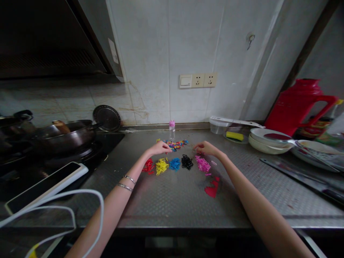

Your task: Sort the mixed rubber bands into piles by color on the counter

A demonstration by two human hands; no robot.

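My left hand (162, 147) reaches over the near left edge of a mixed heap of small coloured bands (178, 144), its fingertips pinched together. Whatever may be between them is too small to make out. To the right of that heap hovers my right hand (203, 147), fingers bent but apart, with nothing visible in them. Sorted piles of similar bands lie in a row nearer to me: red (148, 166), yellow (162, 166), blue (174, 164), black (187, 162) and pink (202, 165). One loose pink band (214, 163) lies beside the pink pile.
Behind the heap stands a small clear bottle (172, 132) with a pink top. A red cutout piece (211, 187) lies nearer me. Pans (72, 138) and a white-edged device (48, 186) with cables are left; bowls (268, 141), a knife (301, 175) and a red jug (298, 104) right.
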